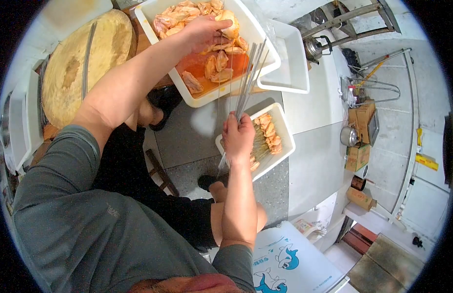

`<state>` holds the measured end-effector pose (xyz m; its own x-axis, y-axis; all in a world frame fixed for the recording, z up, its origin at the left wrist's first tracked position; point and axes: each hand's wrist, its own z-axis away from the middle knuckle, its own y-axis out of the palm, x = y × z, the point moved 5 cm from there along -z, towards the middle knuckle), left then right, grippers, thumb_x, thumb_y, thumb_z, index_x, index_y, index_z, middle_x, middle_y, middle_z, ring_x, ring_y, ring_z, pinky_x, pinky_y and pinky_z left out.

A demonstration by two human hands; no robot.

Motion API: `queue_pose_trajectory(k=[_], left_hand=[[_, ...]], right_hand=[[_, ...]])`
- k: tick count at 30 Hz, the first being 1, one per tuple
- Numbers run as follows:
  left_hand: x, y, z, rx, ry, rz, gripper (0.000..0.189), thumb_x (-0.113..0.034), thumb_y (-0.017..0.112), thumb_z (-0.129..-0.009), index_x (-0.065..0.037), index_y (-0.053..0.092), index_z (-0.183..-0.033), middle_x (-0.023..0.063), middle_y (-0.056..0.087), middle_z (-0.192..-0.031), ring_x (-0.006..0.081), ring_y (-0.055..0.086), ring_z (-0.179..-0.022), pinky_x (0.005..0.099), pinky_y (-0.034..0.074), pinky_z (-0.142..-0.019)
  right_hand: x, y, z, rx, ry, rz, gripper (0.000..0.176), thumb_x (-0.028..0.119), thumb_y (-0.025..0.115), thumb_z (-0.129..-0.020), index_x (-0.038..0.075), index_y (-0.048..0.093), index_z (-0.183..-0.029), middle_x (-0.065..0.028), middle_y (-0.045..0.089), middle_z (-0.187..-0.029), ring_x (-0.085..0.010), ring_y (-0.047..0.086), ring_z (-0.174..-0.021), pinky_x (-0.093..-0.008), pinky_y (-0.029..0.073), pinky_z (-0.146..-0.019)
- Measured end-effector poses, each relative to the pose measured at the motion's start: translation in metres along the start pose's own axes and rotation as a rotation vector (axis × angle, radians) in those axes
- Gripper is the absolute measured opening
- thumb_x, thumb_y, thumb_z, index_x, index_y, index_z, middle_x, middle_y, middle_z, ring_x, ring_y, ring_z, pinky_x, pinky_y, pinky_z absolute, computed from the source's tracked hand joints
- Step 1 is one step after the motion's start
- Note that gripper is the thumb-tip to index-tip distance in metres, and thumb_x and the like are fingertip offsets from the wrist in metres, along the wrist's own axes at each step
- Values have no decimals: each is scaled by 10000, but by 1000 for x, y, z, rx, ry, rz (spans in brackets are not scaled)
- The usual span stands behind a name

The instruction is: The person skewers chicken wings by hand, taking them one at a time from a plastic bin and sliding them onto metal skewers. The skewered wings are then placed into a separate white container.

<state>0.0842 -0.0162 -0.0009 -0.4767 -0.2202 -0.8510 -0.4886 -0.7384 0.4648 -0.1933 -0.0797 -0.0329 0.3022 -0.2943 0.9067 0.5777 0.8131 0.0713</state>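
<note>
My left hand [207, 34] grips a chicken piece [230, 25] over a white tub [187, 97] of raw chicken pieces [219, 66] in reddish liquid. Closed around a bundle of long thin metal skewers [246, 85] is my right hand [238, 134], beside the tub's near side. The skewers fan upward past its rim. One or two thin skewers run between my hands; their tips near the left fingers are hard to make out. Right beside my right hand, a smaller white tray [285, 132] holds skewered chicken [269, 134].
An empty-looking white tub [287, 58] adjoins the large tub. A round wooden board [85, 68] with skewers on it stands at left. Kettles [350, 136] and boxes [361, 122] are at right. A white lid with dolphin drawings [290, 256] is below.
</note>
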Motion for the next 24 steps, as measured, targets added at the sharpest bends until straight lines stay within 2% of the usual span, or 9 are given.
queue_pose_trajectory(k=[5,9,15,20,24], left_hand=[[6,4,1,1,-22,-26,271,-185,609,-936,11,522,-1102,106,625,-1051,197,651,-924,332,558,-832],[5,17,14,-39,-78,-96,236,-181,603,-938,10,551,-1067,100,642,-1020,197,660,-916,310,562,-813],[26,25,8,108,-92,-89,218,-184,614,-931,-12,581,-1061,75,653,-1030,169,660,-923,265,557,-781],[28,30,12,122,-80,-87,254,-207,633,-924,-27,577,-1093,62,653,-1038,154,657,-916,267,554,-781],[36,33,13,141,-80,-89,271,-216,632,-927,-34,574,-1120,51,648,-1040,138,648,-904,256,546,-775]], right_hand=[[3,2,-1,-30,-18,-24,54,131,531,-958,77,532,-958,12,499,-661,-52,406,-482,-198,289,-390],[5,5,-4,-45,-57,-48,124,126,527,-963,46,484,-880,5,495,-652,-71,440,-528,-229,343,-450],[5,10,-6,-52,-92,-116,120,122,521,-958,47,473,-879,1,493,-658,-75,450,-534,-229,357,-458],[8,19,-8,-95,-105,-134,137,151,523,-964,61,476,-872,14,489,-667,-54,411,-490,-201,322,-423],[18,25,-12,-101,-99,-84,143,158,519,-968,50,472,-885,2,500,-666,-65,436,-500,-219,337,-424]])
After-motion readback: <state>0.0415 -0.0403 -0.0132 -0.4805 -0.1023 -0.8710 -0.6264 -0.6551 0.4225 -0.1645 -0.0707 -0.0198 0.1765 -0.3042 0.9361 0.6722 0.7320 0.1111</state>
